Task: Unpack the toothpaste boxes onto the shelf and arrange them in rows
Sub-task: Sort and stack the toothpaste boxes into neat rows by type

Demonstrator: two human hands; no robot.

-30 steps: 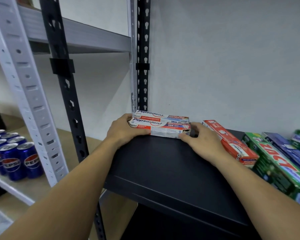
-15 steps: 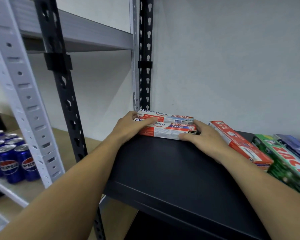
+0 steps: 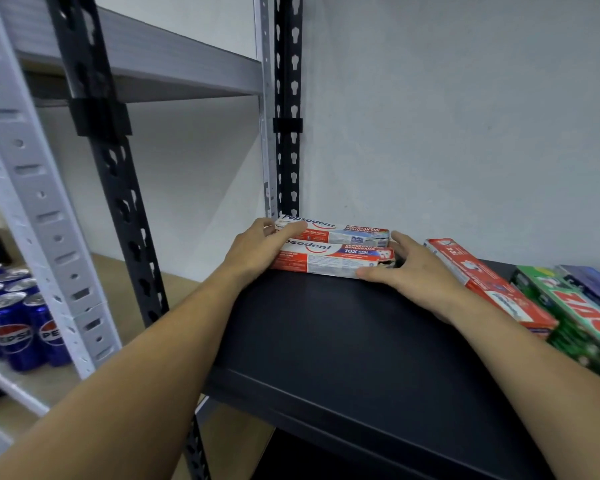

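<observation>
- On the near part of the black shelf (image 3: pixel 343 341) nothing is set down yet; a wide dark stretch is left bare between the front edge and the boxes, so most of the rows are judged to be still unfilled.
- At the shelf's right side a red box (image 3: pixel 492 285) is laid lengthwise, with a green box (image 3: pixel 575 306) just beside it and a blue box (image 3: pixel 593 282) beyond that; these are counted as already unpacked, though they run out of view and their full number cannot be told.
- Farther in, the left hand (image 3: pixel 257 251) is pressed flat against the left end of the two Pepsodent boxes (image 3: pixel 336 254), thumb laid over the top; the right hand (image 3: pixel 409 268) is cupped at their right end, fingers open and touching rather than clenched.
- The pair is thus held between both hands, lying side by side on the shelf, parallel to the wall (image 3: pixel 465 133).
- At the back corner, next to the black upright (image 3: pixel 288 133), the rear box is nearly against the wall, so this first row is judged almost squared.
- No carton is seen, so how many boxes remain cannot be told.
</observation>
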